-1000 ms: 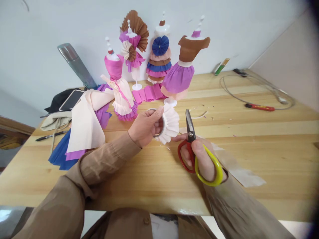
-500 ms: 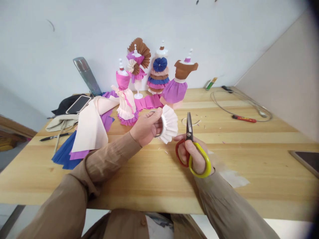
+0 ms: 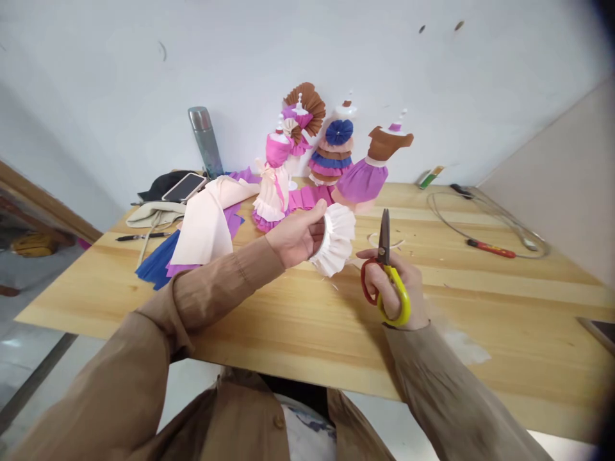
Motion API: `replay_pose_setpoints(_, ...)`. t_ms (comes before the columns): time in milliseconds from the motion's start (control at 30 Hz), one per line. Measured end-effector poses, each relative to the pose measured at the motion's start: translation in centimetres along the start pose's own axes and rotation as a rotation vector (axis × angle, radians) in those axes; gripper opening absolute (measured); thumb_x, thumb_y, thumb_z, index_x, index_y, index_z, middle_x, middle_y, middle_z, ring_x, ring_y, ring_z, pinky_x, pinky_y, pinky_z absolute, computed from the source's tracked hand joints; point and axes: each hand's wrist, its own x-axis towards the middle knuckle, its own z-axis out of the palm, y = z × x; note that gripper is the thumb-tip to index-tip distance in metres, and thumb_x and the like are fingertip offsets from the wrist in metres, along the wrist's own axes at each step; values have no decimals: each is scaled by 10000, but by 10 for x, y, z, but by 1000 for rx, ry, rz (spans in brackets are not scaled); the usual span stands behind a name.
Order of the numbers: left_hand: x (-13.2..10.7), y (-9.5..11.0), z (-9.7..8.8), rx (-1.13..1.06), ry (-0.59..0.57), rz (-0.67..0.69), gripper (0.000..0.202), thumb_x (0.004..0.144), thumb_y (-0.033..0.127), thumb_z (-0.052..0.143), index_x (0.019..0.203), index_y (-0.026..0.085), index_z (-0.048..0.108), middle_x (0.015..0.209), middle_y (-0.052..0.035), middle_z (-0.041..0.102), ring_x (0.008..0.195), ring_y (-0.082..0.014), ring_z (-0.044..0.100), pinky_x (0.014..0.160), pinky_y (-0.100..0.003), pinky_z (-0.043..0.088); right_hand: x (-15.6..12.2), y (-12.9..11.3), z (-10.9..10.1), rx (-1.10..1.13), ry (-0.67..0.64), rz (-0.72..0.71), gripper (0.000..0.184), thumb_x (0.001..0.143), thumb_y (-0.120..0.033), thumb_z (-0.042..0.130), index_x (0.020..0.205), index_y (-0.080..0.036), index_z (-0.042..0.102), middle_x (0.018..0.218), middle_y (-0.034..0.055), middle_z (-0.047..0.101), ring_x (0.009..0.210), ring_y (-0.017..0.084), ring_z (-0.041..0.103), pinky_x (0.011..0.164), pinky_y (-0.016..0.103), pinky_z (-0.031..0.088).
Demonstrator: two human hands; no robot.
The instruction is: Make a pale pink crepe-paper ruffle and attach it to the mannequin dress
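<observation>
My left hand [image 3: 302,234] is closed on the edge of a white pleated paper ruffle [image 3: 336,238], its pleats fanning out to the right over the table. A thin dark rim shows along the ruffle's inner edge, by my fingers. To the right, my right hand [image 3: 406,285] grips scissors [image 3: 384,256] by a red and a yellow handle loop. Their dark blades point up and look closed, apart from the ruffle. Behind the ruffle stand small dress forms in crepe paper: one in pink and cream [image 3: 276,173], one in brown and purple [image 3: 372,160].
Cream, purple and blue paper sheets [image 3: 206,221] lie at left, near a phone [image 3: 185,187] and a pen [image 3: 141,236]. A steel flask [image 3: 205,141] leans at the wall. A grey cable [image 3: 442,218] and red-handled tool [image 3: 490,248] lie at right. Paper scraps dot the wood table [image 3: 288,326].
The head view has shifted, so the table items appear farther right. My left hand has turned the ruffle, and its ring opening shows less now. Both hands keep their holds.
</observation>
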Motion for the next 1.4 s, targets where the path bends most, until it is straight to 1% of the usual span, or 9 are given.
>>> replay_pose_setpoints(133, -17, 1, -3, -9, -17, -12, 304, 958, 364, 520, 874, 113, 670, 760, -67, 703, 772, -161, 676, 734, -268, 534, -11, -5, 10, -2, -9, -37, 266, 854, -406, 595, 997, -182, 610, 496, -70, 443, 381, 99, 395, 397, 249, 307)
replay_pose_setpoints(300, -24, -8, -1, -70, 90, 48, 340, 993, 341, 436, 813, 140, 643, 737, -51, 689, 723, -136, 661, 703, -250, 531, -21, -13, 20, 42, -32, -68, 299, 850, -434, 614, 1005, -179, 619, 506, -69, 451, 382, 90, 385, 389, 251, 291)
replay_pose_setpoints(533, -29, -24, 1, -170, 57, 68, 279, 954, 340, 487, 831, 147, 647, 855, -91, 713, 974, -229, 680, 920, -378, 532, -14, -22, 18, 88, -70, 4, 357, 792, -438, 677, 1027, -178, 604, 458, -70, 474, 345, 108, 419, 352, 259, 313)
replay_pose_setpoints(733, -24, -32, -1, -272, 62, 46, 305, 940, 371, 447, 837, 142, 620, 917, -127, 708, 1039, -264, 665, 951, -413, 517, -10, -31, 27, 21, -24, 36, 366, 618, -335, 803, 906, -202, 621, 552, -58, 557, 389, 84, 435, 373, 237, 349)
replay_pose_setpoints(867, -20, -35, -4, -297, 13, 33, 317, 887, 457, 532, 837, 150, 591, 929, -134, 699, 1058, -291, 655, 954, -443, 511, -7, -29, 29, 46, -30, 117, 280, 652, -365, 760, 822, -213, 597, 457, -77, 505, 320, 86, 406, 318, 233, 320)
replay_pose_setpoints(967, -17, -38, -6, -263, -26, 54, 218, 838, 368, 617, 842, 152, 588, 896, -104, 690, 1035, -272, 660, 974, -441, 496, -5, -26, 28, 60, -37, 140, 273, 665, -391, 751, 788, -210, 588, 430, -78, 493, 298, 87, 401, 300, 231, 312)
replay_pose_setpoints(1100, -14, -42, -8, -214, -64, 40, 102, 761, 209, 630, 828, 136, 604, 871, -81, 687, 978, -235, 670, 982, -418, 485, -4, -23, 26, 88, -64, 151, 302, 675, -426, 751, 767, -208, 563, 390, -86, 456, 280, 87, 383, 292, 229, 297)
replay_pose_setpoints(1233, -12, -42, -6, -172, -99, 70, 129, 678, 162, 604, 806, 146, 596, 878, -80, 698, 1034, -263, 660, 963, -424, 488, -4, -25, 17, 123, -167, 185, 350, 667, -438, 779, 794, -200, 556, 392, -90, 449, 283, 83, 375, 295, 218, 276)
replay_pose_setpoints(1400, -11, -44, -5, -65, -123, 141, 213, 602, 170, 608, 812, 160, 574, 905, -81, 705, 1079, -296, 644, 955, -445, 481, -6, -28, 3, 120, -268, 206, 335, 726, -436, 749, 850, -176, 578, 370, -81, 451, 283, 87, 377, 312, 211, 277)
